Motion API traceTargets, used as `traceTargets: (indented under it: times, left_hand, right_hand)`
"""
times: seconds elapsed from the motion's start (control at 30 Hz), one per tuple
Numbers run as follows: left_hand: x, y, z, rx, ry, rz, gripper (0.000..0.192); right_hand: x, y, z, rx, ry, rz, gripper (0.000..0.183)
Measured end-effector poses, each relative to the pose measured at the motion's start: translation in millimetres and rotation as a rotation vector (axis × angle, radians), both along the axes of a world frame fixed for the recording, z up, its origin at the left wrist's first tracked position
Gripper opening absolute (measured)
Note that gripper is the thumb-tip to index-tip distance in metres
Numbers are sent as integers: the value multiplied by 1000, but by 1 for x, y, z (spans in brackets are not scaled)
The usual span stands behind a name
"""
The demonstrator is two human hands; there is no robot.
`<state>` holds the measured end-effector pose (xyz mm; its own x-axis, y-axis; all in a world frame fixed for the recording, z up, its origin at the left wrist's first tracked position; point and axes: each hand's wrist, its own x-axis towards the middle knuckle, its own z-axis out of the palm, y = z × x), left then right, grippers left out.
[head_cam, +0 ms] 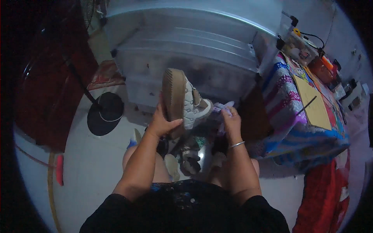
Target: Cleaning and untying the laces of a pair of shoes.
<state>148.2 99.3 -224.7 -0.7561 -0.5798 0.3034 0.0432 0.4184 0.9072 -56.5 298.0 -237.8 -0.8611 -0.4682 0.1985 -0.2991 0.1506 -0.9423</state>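
My left hand (164, 122) grips a shoe (191, 104) by its thick tan sole, with the thumb on the sole's edge. The shoe has a white patterned upper and is turned on its side, its sole facing left. In my right hand (232, 121) is a bunched pale lilac cloth (223, 107), close to the white strap-like edge of the shoe. Whether the cloth touches the shoe I cannot tell. Below, between my legs, other footwear (191, 160) lies on the floor in shadow.
Ahead stands a translucent plastic storage unit (180, 58). To the right, a table with a patterned cloth (285, 116) carries a yellow folder (313, 104), a pen (306, 105) and a clear box (300, 49). A pole on a round black base (106, 125) stands left, near dark red furniture (52, 96). Red fabric (320, 192) hangs at lower right.
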Motion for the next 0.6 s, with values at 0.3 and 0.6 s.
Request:
traceTargets:
  times: [0.3,0.6]
  left_hand:
    - [-3,36,-3,8,-357,-404,117]
    - [-9,56,5,-140,-493,-470,110]
  right_hand:
    - [91,-10,60,92,1023,131,48]
    - [11,-11,14,-17,572,24,34]
